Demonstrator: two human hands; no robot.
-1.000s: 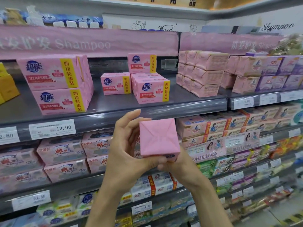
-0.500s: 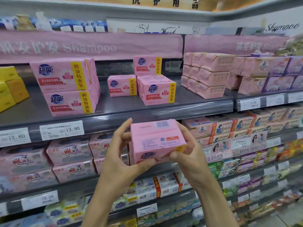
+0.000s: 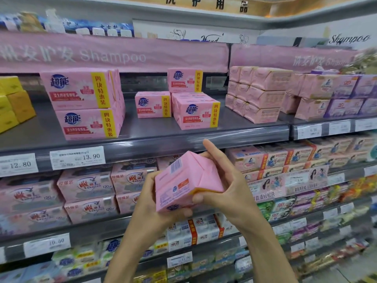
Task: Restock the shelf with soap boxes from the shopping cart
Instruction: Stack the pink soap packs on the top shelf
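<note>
In the head view I had the pink soap box (image 3: 183, 180) held in both hands, low in front of the upper shelf (image 3: 142, 129) and tilted, barcode face towards me. My left hand (image 3: 151, 203) cupped its lower left end, fingers curled round it. My right hand (image 3: 228, 186) gripped the right end, thumb beneath and index finger stretched up behind. I judged this the carry-to-place step. Matching boxes (image 3: 196, 112) stood near a left stack (image 3: 83, 103), with bare shelf between. The next move called for lifting the box over the shelf lip, levelling it, label forward, and setting it there. The shopping cart was out of view.
</note>
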